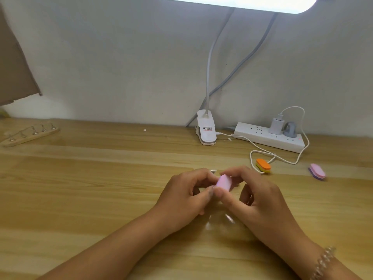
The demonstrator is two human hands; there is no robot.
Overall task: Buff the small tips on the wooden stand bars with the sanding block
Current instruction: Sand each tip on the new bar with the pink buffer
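Note:
My right hand [256, 196] holds a small pink sanding block [284, 182] between thumb and fingers at the middle of the wooden table. My left hand [185, 194] is curled against it, fingertips pinched on something small beside the block; what it holds is mostly hidden, and a bit of metal shows above its fingers. A wooden stand bar [30, 134] with several small upright tips lies at the far left of the table, away from both hands.
An orange-and-yellow sanding block [263, 165] and a pink-and-purple one [317, 171] lie to the right. A white clip lamp base [206, 128], a power strip [270, 137] with plugs and a looping white cable [260, 152] sit by the wall.

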